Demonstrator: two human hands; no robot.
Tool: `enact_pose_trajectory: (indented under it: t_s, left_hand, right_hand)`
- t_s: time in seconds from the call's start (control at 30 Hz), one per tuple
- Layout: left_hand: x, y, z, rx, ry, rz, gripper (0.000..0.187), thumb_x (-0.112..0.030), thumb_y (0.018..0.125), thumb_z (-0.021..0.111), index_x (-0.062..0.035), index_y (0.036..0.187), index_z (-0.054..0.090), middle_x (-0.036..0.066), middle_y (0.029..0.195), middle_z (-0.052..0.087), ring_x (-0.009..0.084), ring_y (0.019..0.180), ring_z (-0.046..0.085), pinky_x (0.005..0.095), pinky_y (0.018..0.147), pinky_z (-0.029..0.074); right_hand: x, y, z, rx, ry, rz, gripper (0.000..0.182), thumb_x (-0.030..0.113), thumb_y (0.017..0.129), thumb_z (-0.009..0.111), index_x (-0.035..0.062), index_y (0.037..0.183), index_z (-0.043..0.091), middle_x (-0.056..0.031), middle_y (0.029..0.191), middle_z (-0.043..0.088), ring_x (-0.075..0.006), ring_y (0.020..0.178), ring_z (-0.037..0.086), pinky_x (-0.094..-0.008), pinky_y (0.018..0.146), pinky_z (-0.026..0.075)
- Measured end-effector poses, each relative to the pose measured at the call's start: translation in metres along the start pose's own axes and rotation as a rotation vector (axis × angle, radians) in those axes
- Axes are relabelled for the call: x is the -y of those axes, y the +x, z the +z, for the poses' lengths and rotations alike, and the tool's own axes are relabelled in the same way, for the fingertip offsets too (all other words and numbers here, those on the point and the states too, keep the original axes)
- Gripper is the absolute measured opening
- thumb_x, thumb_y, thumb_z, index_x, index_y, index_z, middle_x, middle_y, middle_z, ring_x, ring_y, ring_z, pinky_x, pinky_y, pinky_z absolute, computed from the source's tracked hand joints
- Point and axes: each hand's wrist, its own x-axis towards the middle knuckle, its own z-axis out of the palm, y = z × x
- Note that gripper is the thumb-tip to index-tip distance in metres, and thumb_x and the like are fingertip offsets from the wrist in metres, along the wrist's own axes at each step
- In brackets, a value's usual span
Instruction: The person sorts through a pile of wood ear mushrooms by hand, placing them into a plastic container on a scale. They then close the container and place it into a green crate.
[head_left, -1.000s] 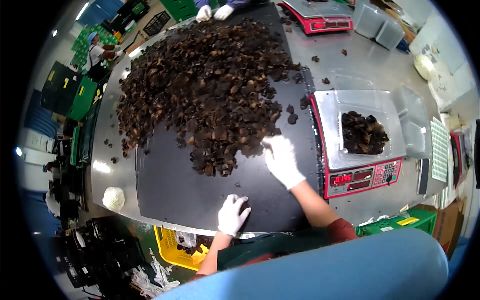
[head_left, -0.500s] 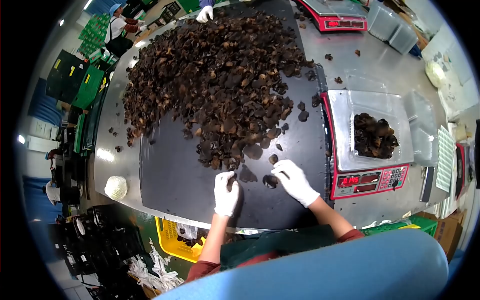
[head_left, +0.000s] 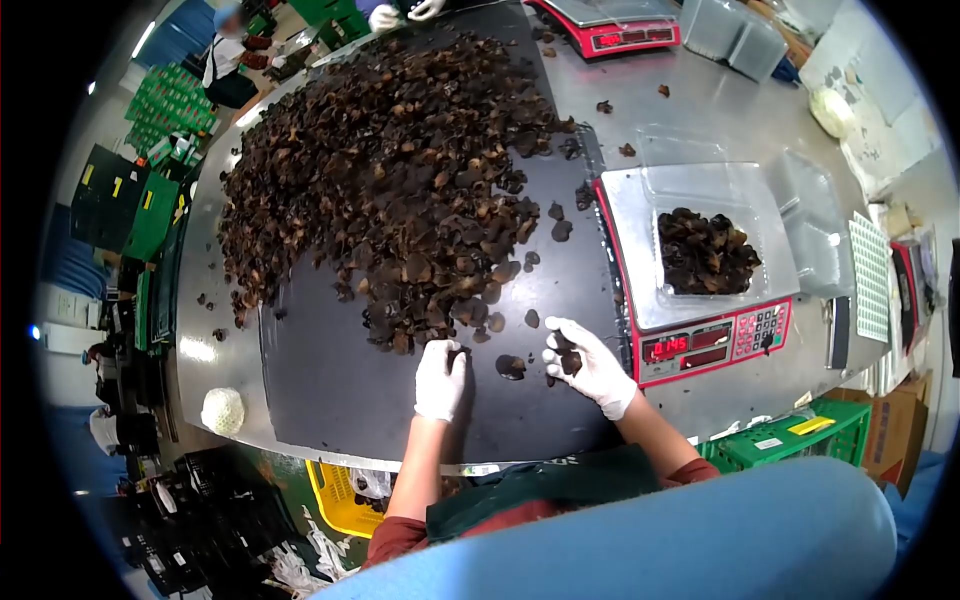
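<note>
A large heap of dark brown wood ear mushrooms (head_left: 400,180) covers much of the black mat (head_left: 340,385). Gloved in white, my right hand (head_left: 597,372) is turned partly palm up, its fingers curled around dark wood ear pieces (head_left: 570,362). My left hand (head_left: 440,382), also gloved, rests at the heap's near edge with thumb and fingers together; a dark bit shows at its fingertips, too small to make out. Between the hands lies a loose wood ear piece (head_left: 510,367), with a smaller piece (head_left: 532,318) farther off.
On the right, a red scale (head_left: 715,340) bears a clear plastic tray (head_left: 765,275) of wood ears. Empty clear trays (head_left: 815,240) stand beside it. A second red scale (head_left: 630,40) is at the back. Across the table are a co-worker's gloved hands (head_left: 384,17). A yellow basket (head_left: 335,505) sits below.
My right hand has closed on wood ear pieces and lifted them a little. My left hand stays by the heap's edge. The view has shifted, and a second co-worker's hand shows at the top.
</note>
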Motion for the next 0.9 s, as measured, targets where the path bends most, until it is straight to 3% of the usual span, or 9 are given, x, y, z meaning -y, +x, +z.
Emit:
enact_pose_trajectory:
  t_s: [0.1, 0.13, 0.23, 0.33, 0.43, 0.57, 0.6, 0.73, 0.9]
  left_hand:
    - [0.007, -0.007, -0.002, -0.019, -0.197, -0.144, 0.015, -0.005, 0.085, 0.065, -0.0008, 0.098, 0.060, 0.007, 0.088, 0.063, 0.0178, 0.080, 0.061, 0.0303, 0.076, 0.050]
    - [0.004, -0.007, -0.005, -0.027, -0.275, -0.187, 0.014, -0.005, 0.086, 0.064, -0.0005, 0.099, 0.060, 0.005, 0.088, 0.063, 0.0144, 0.079, 0.060, 0.0288, 0.076, 0.050]
    - [-0.003, -0.004, -0.017, 0.062, -0.742, -0.565, 0.019, -0.009, 0.091, 0.059, -0.0016, 0.109, 0.061, 0.005, 0.091, 0.063, 0.0166, 0.081, 0.060, 0.0281, 0.073, 0.051]
    - [0.000, -0.002, -0.023, 0.111, -1.248, -0.716, 0.023, -0.016, 0.094, 0.059, -0.0030, 0.112, 0.061, 0.008, 0.092, 0.064, 0.0229, 0.080, 0.063, 0.0311, 0.066, 0.055]
    - [0.000, 0.000, -0.026, 0.168, -1.690, -0.902, 0.027, -0.021, 0.093, 0.057, -0.0004, 0.110, 0.062, 0.013, 0.094, 0.067, 0.0299, 0.082, 0.068, 0.0395, 0.073, 0.060]
    - [-0.019, 0.014, -0.014, 0.221, -1.982, -0.852, 0.032, -0.025, 0.092, 0.058, 0.0047, 0.105, 0.062, 0.018, 0.096, 0.068, 0.0369, 0.098, 0.064, 0.0517, 0.100, 0.047]
    - [-0.030, 0.022, -0.010, 0.260, -2.061, -0.815, 0.029, -0.019, 0.093, 0.058, 0.0052, 0.108, 0.061, 0.018, 0.100, 0.067, 0.0366, 0.100, 0.063, 0.0504, 0.098, 0.050]
    - [-0.110, 0.064, -0.006, 0.417, -1.653, -0.493, 0.032, -0.003, 0.090, 0.058, 0.0048, 0.121, 0.055, 0.018, 0.113, 0.062, 0.0314, 0.104, 0.063, 0.0431, 0.095, 0.054]
    - [-0.218, 0.103, 0.025, 0.425, -0.937, 0.136, 0.028, 0.000, 0.092, 0.054, -0.0008, 0.120, 0.057, 0.012, 0.115, 0.059, 0.0209, 0.102, 0.060, 0.0308, 0.093, 0.048]
  right_hand:
    - [-0.004, 0.001, 0.008, -0.043, -0.613, -0.187, 0.013, 0.017, 0.090, 0.066, 0.0073, 0.099, 0.064, -0.0003, 0.082, 0.064, -0.0074, 0.062, 0.055, -0.0195, 0.053, 0.042]
    - [-0.011, 0.005, 0.013, 0.033, -0.931, -0.446, 0.016, 0.021, 0.089, 0.066, 0.0069, 0.096, 0.066, -0.0062, 0.088, 0.068, -0.0120, 0.067, 0.060, -0.0251, 0.057, 0.048]
    - [-0.029, 0.012, 0.031, 0.023, -1.703, -0.758, 0.030, 0.032, 0.088, 0.062, 0.0093, 0.108, 0.062, -0.0124, 0.103, 0.067, -0.0259, 0.086, 0.066, -0.0385, 0.073, 0.053]
    - [-0.047, 0.023, 0.029, 0.071, -2.120, -0.672, 0.025, 0.032, 0.087, 0.060, 0.0114, 0.101, 0.061, -0.0078, 0.090, 0.059, -0.0256, 0.085, 0.064, -0.0380, 0.072, 0.053]
    - [-0.038, 0.016, 0.035, 0.148, -1.859, -0.883, 0.020, 0.030, 0.086, 0.062, 0.0126, 0.096, 0.062, -0.0076, 0.090, 0.058, -0.0256, 0.083, 0.063, -0.0375, 0.071, 0.053]
    - [0.012, -0.030, 0.056, 0.103, -1.381, -0.820, 0.016, 0.018, 0.083, 0.068, 0.0065, 0.094, 0.064, -0.0125, 0.089, 0.059, -0.0330, 0.084, 0.062, -0.0401, 0.075, 0.050]
    - [0.032, -0.044, 0.059, 0.066, -1.394, -0.916, 0.019, 0.016, 0.079, 0.073, 0.0075, 0.095, 0.068, -0.0102, 0.088, 0.062, -0.0296, 0.082, 0.063, -0.0365, 0.075, 0.051]
    - [0.117, -0.101, 0.047, -0.359, -1.470, -1.181, 0.019, 0.008, 0.076, 0.074, 0.0048, 0.093, 0.069, -0.0088, 0.087, 0.065, -0.0228, 0.083, 0.063, -0.0319, 0.074, 0.050]
    - [0.173, -0.136, 0.016, -0.773, -1.458, -1.147, 0.024, 0.014, 0.080, 0.072, 0.0079, 0.103, 0.068, -0.0093, 0.093, 0.063, -0.0244, 0.080, 0.061, -0.0317, 0.074, 0.051]
